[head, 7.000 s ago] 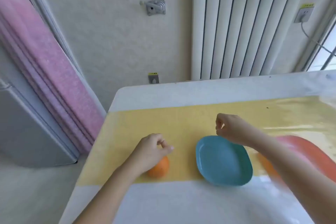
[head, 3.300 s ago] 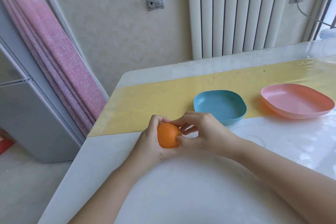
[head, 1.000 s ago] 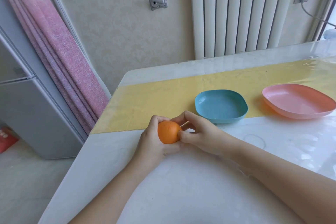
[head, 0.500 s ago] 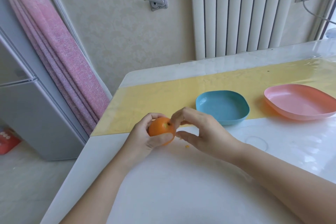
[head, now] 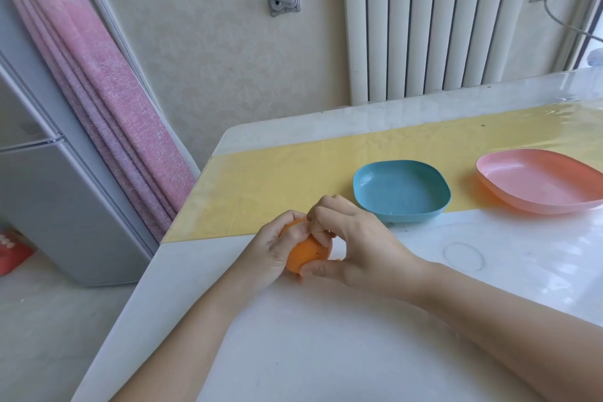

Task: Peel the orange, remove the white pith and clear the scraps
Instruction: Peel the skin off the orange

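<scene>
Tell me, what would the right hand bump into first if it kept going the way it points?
The orange. The right hand points left and its fingers and thumb pinch that fruit, so they touch now. The left hand cups the orange just beyond.

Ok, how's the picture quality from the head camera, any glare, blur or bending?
Head view: daylight from the right puts glare on the glossy table at its far right. The wide lens slants the pink curtain and splays the table's edges. The orange, gripped by the left hand and right hand, looks sharp, though fingers hide much of it.
</scene>
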`<state>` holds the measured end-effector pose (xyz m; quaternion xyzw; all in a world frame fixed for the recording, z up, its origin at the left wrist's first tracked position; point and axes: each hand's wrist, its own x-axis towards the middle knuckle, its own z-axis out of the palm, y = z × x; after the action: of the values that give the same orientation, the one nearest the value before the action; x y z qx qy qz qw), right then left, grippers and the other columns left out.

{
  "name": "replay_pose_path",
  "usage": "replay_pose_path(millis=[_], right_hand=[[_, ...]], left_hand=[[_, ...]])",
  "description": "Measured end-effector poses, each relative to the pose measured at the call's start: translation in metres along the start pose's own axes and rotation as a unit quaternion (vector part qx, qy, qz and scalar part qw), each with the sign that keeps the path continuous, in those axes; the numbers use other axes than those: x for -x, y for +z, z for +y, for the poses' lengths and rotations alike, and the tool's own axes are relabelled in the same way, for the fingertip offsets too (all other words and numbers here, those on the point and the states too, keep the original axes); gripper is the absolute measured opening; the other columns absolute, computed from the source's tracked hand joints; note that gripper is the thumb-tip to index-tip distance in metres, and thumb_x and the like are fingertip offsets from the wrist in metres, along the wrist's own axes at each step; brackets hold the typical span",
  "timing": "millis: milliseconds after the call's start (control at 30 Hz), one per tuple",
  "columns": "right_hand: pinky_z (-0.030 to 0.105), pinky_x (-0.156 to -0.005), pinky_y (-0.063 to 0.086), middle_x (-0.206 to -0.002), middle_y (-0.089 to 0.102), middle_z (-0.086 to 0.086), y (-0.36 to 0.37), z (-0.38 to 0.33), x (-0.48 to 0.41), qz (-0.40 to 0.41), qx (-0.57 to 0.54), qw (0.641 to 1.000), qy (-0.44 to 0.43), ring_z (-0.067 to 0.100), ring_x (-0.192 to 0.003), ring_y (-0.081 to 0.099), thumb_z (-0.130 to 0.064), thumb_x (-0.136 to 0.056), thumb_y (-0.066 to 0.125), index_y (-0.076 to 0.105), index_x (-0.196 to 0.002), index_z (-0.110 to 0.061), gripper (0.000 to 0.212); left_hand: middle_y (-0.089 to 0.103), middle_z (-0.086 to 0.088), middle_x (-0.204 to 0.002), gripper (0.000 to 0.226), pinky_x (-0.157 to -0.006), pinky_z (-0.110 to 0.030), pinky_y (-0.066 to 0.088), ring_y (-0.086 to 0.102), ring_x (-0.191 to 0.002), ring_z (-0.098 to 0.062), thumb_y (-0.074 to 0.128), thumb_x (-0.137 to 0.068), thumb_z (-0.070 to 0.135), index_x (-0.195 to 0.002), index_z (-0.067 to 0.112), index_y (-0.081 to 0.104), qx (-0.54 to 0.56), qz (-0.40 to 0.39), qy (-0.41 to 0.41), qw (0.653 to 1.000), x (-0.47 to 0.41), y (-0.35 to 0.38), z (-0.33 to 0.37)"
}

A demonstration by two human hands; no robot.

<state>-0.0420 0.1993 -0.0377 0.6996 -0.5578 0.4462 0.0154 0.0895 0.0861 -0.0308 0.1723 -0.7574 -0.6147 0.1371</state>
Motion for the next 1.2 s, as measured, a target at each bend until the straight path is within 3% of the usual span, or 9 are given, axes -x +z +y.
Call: replay_pose_path(millis=[133,300,567,800,900,1033,1133,1200], right_hand=[[0.029,-0.065,0.041,-0.082,0.044,-0.007,0.0028,0.0011,0.0035,0.003,-0.014,1.0,0.004,0.018,-0.079,0.042,-0.023,-0.075,0.078,0.036,-0.074,-0.025,0.042],[0.022,-0.063,0.036,-0.08,0.04,-0.007,0.0036,0.0001,0.0037,-0.002,-0.024,1.0,0.006,0.016,-0.076,0.038,-0.018,-0.076,0.077,0.032,-0.073,-0.023,0.046],[0.014,-0.066,0.031,-0.079,0.035,-0.015,0.0045,0.0005,0.0031,-0.017,-0.042,0.999,0.013,0.008,-0.076,0.035,-0.018,-0.077,0.076,0.03,-0.069,-0.023,0.047],[0.012,-0.065,0.03,-0.077,0.04,-0.004,0.0054,-0.001,0.0033,-0.024,-0.063,0.998,0.017,0.009,-0.075,0.036,-0.013,-0.075,0.078,0.033,-0.059,-0.017,0.048],[0.015,-0.063,0.03,-0.072,0.037,-0.005,0.0071,-0.0002,0.0032,-0.013,-0.057,0.998,0.006,0.013,-0.072,0.036,-0.012,-0.075,0.079,0.032,-0.054,-0.014,0.051],[0.024,-0.067,0.043,-0.085,0.044,0.0,0.0045,0.0008,0.0009,0.009,-0.056,0.998,0.01,0.017,-0.079,0.045,-0.019,-0.078,0.078,0.045,-0.066,-0.014,0.035],[0.014,-0.078,0.041,-0.101,0.054,0.002,0.0025,0.003,0.0002,0.047,-0.032,0.998,0.018,0.011,-0.089,0.051,-0.03,-0.079,0.075,0.052,-0.081,-0.011,0.03],[0.014,-0.08,0.043,-0.104,0.061,0.0,0.0018,0.0023,0.0012,0.075,-0.025,0.996,0.029,0.002,-0.094,0.053,-0.034,-0.079,0.072,0.053,-0.086,-0.012,0.03]], left_hand=[[0.059,-0.005,-0.08,0.049,-0.055,-0.033,0.046,0.056,-0.063,-0.015,0.051,-0.075,0.056,-0.086,0.009,0.059,-0.008,0.02,-0.005,1.0,-0.0002,0.0017,0.0004],[0.06,0.001,-0.073,0.032,-0.053,-0.032,0.045,0.057,-0.06,-0.014,0.042,-0.087,0.041,-0.076,0.019,0.063,-0.014,0.036,-0.012,0.999,-0.0012,0.0043,0.0018],[0.063,0.005,-0.064,0.035,-0.052,-0.029,0.043,0.055,-0.055,-0.014,0.031,-0.104,0.019,-0.083,0.009,0.057,-0.018,0.031,-0.011,0.999,0.0004,0.0076,0.0059],[0.058,-0.012,-0.075,0.038,-0.05,-0.03,0.044,0.055,-0.06,-0.019,0.038,-0.09,0.035,-0.089,0.005,0.061,-0.011,0.017,-0.024,0.999,-0.0018,0.004,0.0016],[0.053,-0.009,-0.071,0.038,-0.048,-0.03,0.044,0.053,-0.056,-0.018,0.036,-0.097,0.032,-0.081,0.012,0.064,0.007,0.02,-0.031,0.999,-0.0019,0.0039,0.001],[0.057,-0.014,-0.074,0.04,-0.045,-0.03,0.042,0.052,-0.053,-0.019,0.039,-0.098,0.036,-0.081,0.01,0.064,0.081,0.034,-0.046,0.995,-0.0028,0.0055,0.0041],[0.062,-0.011,-0.071,0.04,-0.041,-0.028,0.042,0.056,-0.054,-0.02,0.036,-0.096,0.035,-0.087,0.005,0.062,0.153,0.025,-0.048,0.987,-0.003,0.0048,0.0081],[0.063,-0.009,-0.071,0.038,-0.04,-0.027,0.042,0.059,-0.055,-0.02,0.046,-0.09,0.04,-0.093,0.005,0.061,0.186,0.014,-0.039,0.982,-0.0027,0.0039,0.009]])
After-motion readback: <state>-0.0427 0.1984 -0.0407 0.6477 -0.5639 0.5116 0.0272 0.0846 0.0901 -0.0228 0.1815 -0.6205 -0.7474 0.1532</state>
